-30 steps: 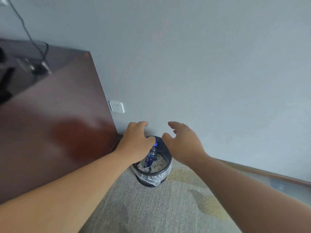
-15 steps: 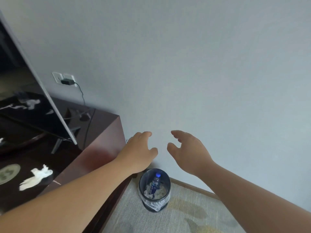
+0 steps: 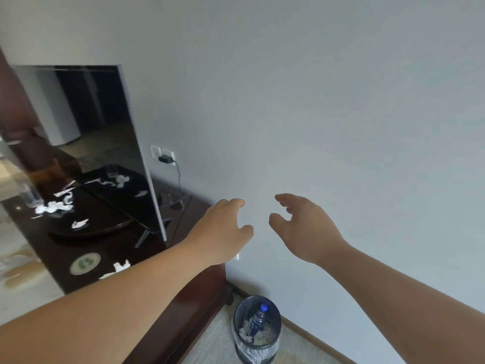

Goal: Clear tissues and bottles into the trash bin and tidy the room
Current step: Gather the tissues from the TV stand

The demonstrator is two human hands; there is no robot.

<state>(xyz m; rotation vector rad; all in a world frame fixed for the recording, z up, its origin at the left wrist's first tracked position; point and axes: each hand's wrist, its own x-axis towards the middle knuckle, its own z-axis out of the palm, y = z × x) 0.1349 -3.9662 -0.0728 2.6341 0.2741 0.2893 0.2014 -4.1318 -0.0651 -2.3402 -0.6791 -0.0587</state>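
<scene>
While both hands are up w/ nothing in them, fingers loose & spread, this reads as the gap between loads. The left hand (image 3: 223, 229) hangs over the desk's (image 3: 65, 256) right end, the right hand (image 3: 304, 227) just beyond that end, before bare wall. The bottle (image 3: 258, 320) stands among crumpled tissues (image 3: 262, 337) in the lined trash bin (image 3: 252, 348), on carpet below the desk's right end. Not done tho: one tissue (image 3: 119, 267) lies nr the desk's front edge beside a round coaster (image 3: 85, 263), & more scraps (image 3: 53, 207) sit further back-left on the desk. Next move prob. calls for a leftward reach & a light pinch on the nearest tissue. The TV (image 3: 86, 143) stands on the desk w/ its thin edge & leg close to that path. A charger cable (image 3: 179, 174) trails behind it. Open room lies right of the desk.
</scene>
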